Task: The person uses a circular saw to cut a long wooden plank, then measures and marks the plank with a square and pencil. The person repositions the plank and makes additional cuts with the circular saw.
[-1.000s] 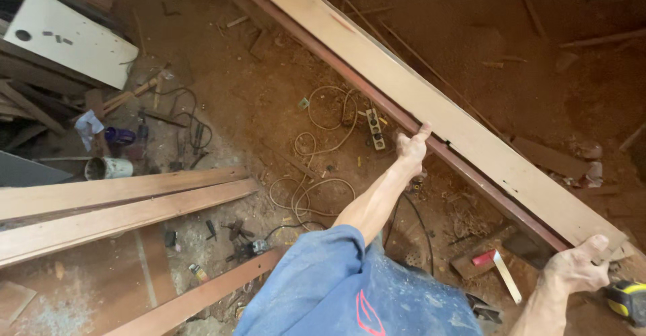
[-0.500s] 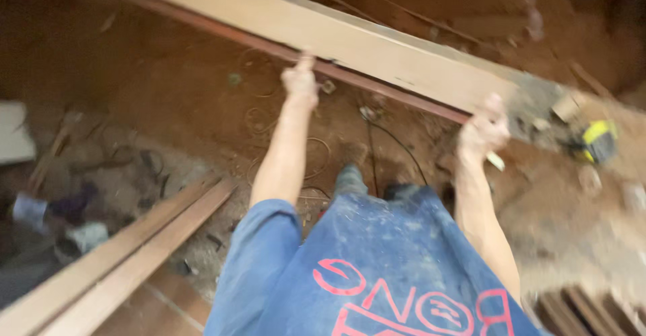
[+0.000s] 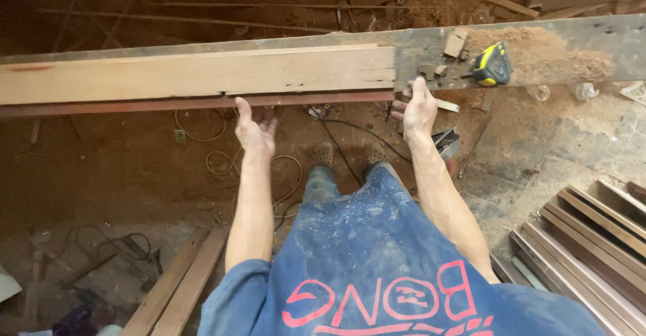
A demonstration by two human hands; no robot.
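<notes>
A long pale wooden plank (image 3: 202, 73) lies across a dusty workbench (image 3: 579, 40), with a dark reddish strip (image 3: 134, 104) along its near edge. My left hand (image 3: 256, 129) reaches under the strip near the plank's middle, fingers curled on its edge. My right hand (image 3: 420, 106) grips the plank's right end at the near edge. A yellow and black tape measure (image 3: 492, 65) sits on the bench just right of my right hand, beside a heap of sawdust (image 3: 545, 50).
Small wood offcuts (image 3: 455, 43) lie on the bench. Planks (image 3: 178, 285) lie on the dirt floor at lower left, stacked dark boards (image 3: 592, 242) at lower right. Cables (image 3: 222, 164) trail over the floor. My feet (image 3: 323, 154) stand below the bench.
The view has swung so the plank now runs level across the frame. Both hands have stayed on its near edge, and the tape measure has come to sit beside my right hand.
</notes>
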